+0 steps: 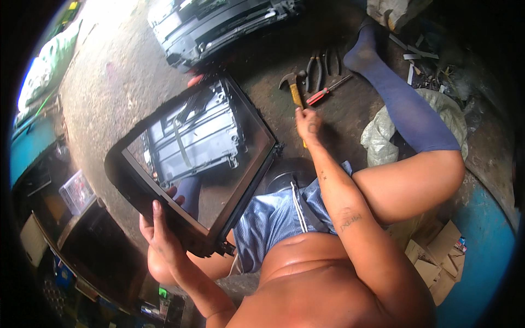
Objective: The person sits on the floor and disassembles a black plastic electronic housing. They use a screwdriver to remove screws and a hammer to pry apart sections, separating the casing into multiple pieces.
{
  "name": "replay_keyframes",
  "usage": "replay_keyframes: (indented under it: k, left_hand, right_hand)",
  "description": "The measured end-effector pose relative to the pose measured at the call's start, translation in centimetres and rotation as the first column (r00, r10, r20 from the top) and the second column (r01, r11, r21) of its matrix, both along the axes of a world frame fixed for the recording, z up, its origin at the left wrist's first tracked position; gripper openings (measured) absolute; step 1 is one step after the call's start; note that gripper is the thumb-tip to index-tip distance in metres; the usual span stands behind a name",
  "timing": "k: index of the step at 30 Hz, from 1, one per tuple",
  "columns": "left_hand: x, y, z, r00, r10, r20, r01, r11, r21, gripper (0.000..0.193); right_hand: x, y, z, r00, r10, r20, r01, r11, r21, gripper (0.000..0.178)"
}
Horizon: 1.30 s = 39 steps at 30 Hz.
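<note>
My left hand grips the near edge of a black glass-fronted frame, holding it tilted above the ground. Through the glass a grey metal chassis shows below. My right hand reaches forward and is closed on the yellow handle of a claw hammer that lies on the dirty floor. My legs, in blue shorts and a long blue sock, stretch out to the right.
Two pairs of pliers and a red screwdriver lie beside the hammer. A black appliance casing sits at the far top. Plastic sacks, cardboard pieces and scrap lie to the right. A clear plastic box sits left.
</note>
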<state>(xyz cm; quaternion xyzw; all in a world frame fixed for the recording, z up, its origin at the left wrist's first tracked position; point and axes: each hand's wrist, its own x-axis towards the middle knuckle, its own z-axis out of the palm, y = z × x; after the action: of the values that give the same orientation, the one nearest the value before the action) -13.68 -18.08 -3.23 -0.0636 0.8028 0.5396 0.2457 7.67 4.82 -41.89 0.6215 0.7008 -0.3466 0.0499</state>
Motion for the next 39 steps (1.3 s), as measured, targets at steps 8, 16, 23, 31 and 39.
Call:
replay_keyframes:
  k: [8, 16, 23, 31, 39]
  left_hand:
    - [3.1, 4.3, -6.8, 0.998, -0.069, 0.007, 0.068, 0.994, 0.088, 0.032]
    - [4.1, 4.7, -8.1, 0.998, 0.023, 0.058, -0.019, 0.998, -0.055, 0.032]
    - [4.9, 5.2, -8.2, 0.998, 0.051, 0.042, -0.051, 0.999, -0.001, 0.03]
    - [4.1, 4.4, -8.8, 0.999, 0.022, 0.044, -0.026, 0.994, 0.109, 0.038]
    - [4.1, 2.8, -10.8, 0.992, 0.073, 0.098, -0.08, 0.995, 0.064, 0.035]
  right_hand:
    - [-3.2, 18.3, -0.5, 0.958, -0.18, -0.222, 0.246, 0.914, 0.323, 0.016]
    - [-18.0, 14.2, -2.2, 0.619, 0.757, -0.21, -0.698, 0.653, 0.295, 0.031]
    - [-23.1, 10.7, -6.0, 0.664, 0.73, -0.163, -0.667, 0.677, 0.312, 0.028]
    - [-11.2, 18.1, 5.6, 0.741, 0.672, 0.011, -0.664, 0.729, 0.164, 0.027]
    - [-4.2, 20.9, 20.8, 0.562, 0.773, -0.295, -0.541, 0.613, 0.576, 0.019]
